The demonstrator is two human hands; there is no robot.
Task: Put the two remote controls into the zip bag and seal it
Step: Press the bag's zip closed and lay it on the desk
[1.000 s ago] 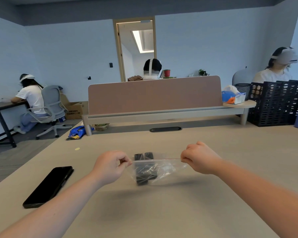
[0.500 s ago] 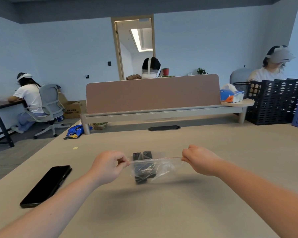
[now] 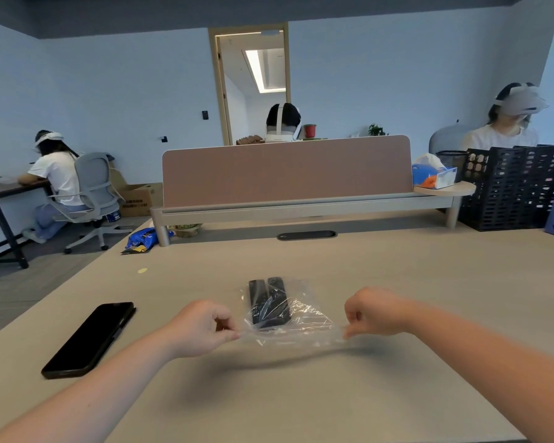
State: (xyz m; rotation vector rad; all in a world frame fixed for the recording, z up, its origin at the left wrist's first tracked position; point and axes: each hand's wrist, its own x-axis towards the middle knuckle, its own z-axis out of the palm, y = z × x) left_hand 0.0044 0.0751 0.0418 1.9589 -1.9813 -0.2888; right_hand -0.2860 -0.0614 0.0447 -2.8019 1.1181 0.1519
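A clear zip bag point(image 3: 304, 318) lies flat on the beige table point(image 3: 301, 394) in front of me. Two black remote controls point(image 3: 269, 302) lie side by side inside it, pointing away from me. My left hand point(image 3: 202, 327) pinches the bag's near-left corner at the zip strip. My right hand point(image 3: 375, 311) pinches the near-right corner. The zip edge stretches between my two hands, close to the tabletop. Whether the zip is closed along its length cannot be told.
A black phone point(image 3: 88, 338) lies face up on the table to the left. Behind stand a brown desk divider point(image 3: 285, 171), a tissue box point(image 3: 434, 175) and black crates point(image 3: 512, 187) at the right. Other people sit at desks farther back.
The bag hung upright in the air between my hands before. It now lies flat on the table with the remotes pointing away, and my hands have dropped lower and spread slightly.
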